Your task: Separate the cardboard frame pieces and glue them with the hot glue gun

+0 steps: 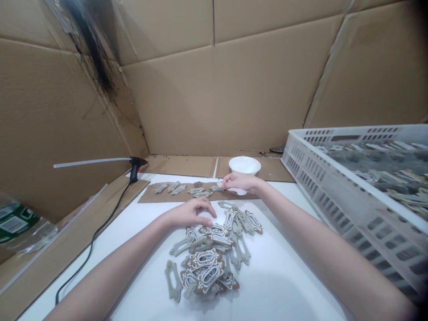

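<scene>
A pile of small ornate frame-shaped plates (209,272) lies on the white table; some show brown faces with white scrollwork, others plain grey-green sides. My left hand (194,213) is at the pile's far edge, thumb and fingers curved apart with nothing between them. Beyond it, my right hand (241,182) bends down over a brown cardboard strip (147,196), its fingers pressed together. What they pinch is hidden; a pale piece (237,191) shows just under this hand. Several grey-green plates (179,190) rest on the strip to its left.
A white bowl (244,166) stands behind my right hand. At the left is a black glue gun (134,168) with a white glue stick and a cord (92,245). A plastic bottle (25,225) lies far left. A white crate (310,178) holding many plates stands right. Cardboard walls (227,98) enclose the back.
</scene>
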`<state>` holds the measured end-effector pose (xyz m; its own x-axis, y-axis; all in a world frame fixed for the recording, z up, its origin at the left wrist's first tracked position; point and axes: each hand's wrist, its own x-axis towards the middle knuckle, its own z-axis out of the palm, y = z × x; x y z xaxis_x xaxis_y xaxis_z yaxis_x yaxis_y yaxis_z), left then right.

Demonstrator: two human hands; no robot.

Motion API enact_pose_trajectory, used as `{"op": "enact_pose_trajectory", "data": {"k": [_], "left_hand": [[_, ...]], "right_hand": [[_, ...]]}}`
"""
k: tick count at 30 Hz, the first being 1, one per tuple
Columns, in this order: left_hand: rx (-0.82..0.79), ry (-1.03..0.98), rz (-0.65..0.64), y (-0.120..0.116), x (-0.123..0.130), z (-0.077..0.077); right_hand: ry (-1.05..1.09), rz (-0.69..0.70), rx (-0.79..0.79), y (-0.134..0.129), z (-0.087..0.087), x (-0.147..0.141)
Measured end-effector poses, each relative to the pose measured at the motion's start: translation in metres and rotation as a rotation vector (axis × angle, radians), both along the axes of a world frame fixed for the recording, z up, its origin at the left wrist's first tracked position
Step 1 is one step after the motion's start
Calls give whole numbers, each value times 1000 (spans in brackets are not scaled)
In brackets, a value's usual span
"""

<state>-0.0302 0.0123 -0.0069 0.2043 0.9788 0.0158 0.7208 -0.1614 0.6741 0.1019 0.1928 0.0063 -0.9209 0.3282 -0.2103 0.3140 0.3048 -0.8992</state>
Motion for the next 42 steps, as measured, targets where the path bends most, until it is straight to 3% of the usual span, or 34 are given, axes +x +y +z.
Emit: {"op": "enact_pose_trajectory", "data": {"k": [5, 9, 15, 20, 26, 32, 36, 42], "left_hand": [[-78, -10, -130, 0, -3, 4], [-85, -35, -144, 2, -3, 3], [-134, -192, 36, 3, -6, -8], [-81, -352, 162, 4, -5, -16], [16, -406, 243, 6, -5, -20], [156, -246, 287, 6, -4, -21], [228, -123, 246, 4, 1, -16], [254, -120, 321, 4, -7, -20]], "right_hand": [[-24, 25, -43, -2, 0, 0], [-23, 36, -96, -5, 2, 1], [-25, 53, -166, -9, 2, 1], [-19, 46, -181, -10, 1, 0], [-22, 59, -183, -7, -2, -2], [-21, 74, -197, -6, -5, -2], [-18, 80, -203, -6, -6, -3], [-27, 100, -215, -5, -5, -2]]}}
